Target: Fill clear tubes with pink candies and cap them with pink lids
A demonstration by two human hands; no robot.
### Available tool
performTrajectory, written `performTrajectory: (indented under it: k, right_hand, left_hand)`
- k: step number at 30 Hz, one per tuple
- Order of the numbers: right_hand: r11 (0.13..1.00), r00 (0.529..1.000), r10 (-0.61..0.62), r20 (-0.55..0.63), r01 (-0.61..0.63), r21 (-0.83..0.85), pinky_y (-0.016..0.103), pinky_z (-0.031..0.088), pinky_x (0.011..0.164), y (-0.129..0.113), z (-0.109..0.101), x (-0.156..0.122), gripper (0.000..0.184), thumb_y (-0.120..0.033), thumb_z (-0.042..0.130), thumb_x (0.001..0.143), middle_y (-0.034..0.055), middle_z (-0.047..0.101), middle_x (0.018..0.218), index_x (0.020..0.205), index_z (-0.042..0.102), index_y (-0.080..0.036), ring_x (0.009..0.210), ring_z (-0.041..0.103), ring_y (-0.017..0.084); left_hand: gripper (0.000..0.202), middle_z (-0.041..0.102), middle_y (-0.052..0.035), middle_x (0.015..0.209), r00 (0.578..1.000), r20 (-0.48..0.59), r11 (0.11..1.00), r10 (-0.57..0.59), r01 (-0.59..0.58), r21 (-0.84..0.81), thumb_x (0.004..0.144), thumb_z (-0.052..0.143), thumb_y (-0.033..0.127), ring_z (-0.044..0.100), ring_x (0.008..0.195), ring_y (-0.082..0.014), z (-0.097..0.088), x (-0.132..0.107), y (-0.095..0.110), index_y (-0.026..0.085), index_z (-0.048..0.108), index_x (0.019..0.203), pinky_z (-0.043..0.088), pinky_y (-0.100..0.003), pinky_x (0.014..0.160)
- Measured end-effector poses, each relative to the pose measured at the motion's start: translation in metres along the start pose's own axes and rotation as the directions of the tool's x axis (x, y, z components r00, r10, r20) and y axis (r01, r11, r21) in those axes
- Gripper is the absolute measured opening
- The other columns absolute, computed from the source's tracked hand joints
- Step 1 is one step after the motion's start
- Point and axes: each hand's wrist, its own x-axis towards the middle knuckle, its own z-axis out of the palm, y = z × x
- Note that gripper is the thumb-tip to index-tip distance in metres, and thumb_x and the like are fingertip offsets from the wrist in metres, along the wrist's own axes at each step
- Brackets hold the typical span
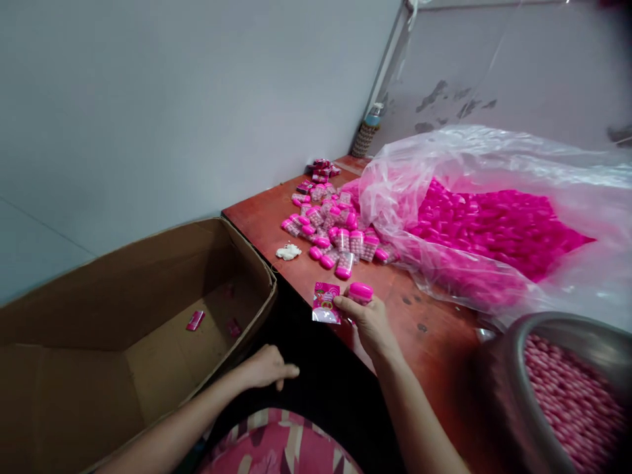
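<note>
My right hand (pixel 370 322), over the table's front edge, pinches a pink printed wrapper (pixel 326 304) between thumb and fingers. The same hand also holds a small container with a glossy pink cap (pixel 361 291); its lower part is hidden by the fingers. My left hand (pixel 269 367) hovers beside the cardboard box, its thumb and a finger apart, with nothing visible in it. Just beyond the right hand lies a heap of small clear containers (pixel 344 241) with pink caps and pale pink balls inside.
The open cardboard box (pixel 162 329) at left holds a few pink packets (pixel 195 320). On the red table (pixel 257 227) are a white crumpled lump (pixel 288 251), a pile of dark pink packets (pixel 323 170), a bottle (pixel 368 131), a plastic bag of pink caps (pixel 484 220), and a metal pot (pixel 518 368) of pink balls.
</note>
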Motion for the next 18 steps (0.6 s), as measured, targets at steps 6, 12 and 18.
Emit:
performTrajectory:
  k: [6,12,18]
  right_hand:
    - [0.999,0.993,0.019,0.118,-0.014,-0.047,0.022,0.032,0.046,0.001,0.011,-0.006,0.027,-0.027,0.071,0.057,-0.0071,0.042,0.047,0.053,0.046,-0.018,0.044,0.039,0.007]
    - [0.997,0.992,0.013,0.124,-0.003,-0.076,0.022,0.034,0.046,0.008,0.004,-0.009,0.024,-0.032,0.071,0.061,-0.0060,0.047,0.050,0.061,0.052,-0.018,0.046,0.043,0.008]
    - [0.993,0.998,0.018,0.065,-0.011,-0.114,0.028,0.048,0.073,0.029,-0.020,-0.022,0.031,-0.037,0.065,0.072,0.0018,0.062,0.089,0.096,0.055,-0.021,0.079,0.059,0.015]
  left_hand:
    - [0.043,0.067,-0.0100,0.091,0.969,-0.036,0.693,0.246,-0.202,-0.692,0.072,0.059,0.048,0.063,0.081,-0.0176,-0.015,-0.004,0.078,0.013,0.065,0.095,0.049,-0.028,0.071]
    - [0.031,0.066,-0.0058,0.065,0.982,-0.105,0.504,0.157,-0.172,-0.847,0.060,0.074,0.034,0.060,0.058,-0.0125,0.000,0.003,0.094,0.007,0.068,0.073,0.050,-0.028,0.064]
    - [0.030,0.065,-0.0062,0.059,0.992,-0.125,0.418,0.017,-0.121,-0.901,0.052,0.079,0.031,0.059,0.052,-0.0126,-0.001,0.007,0.093,0.006,0.065,0.062,0.050,-0.026,0.055]
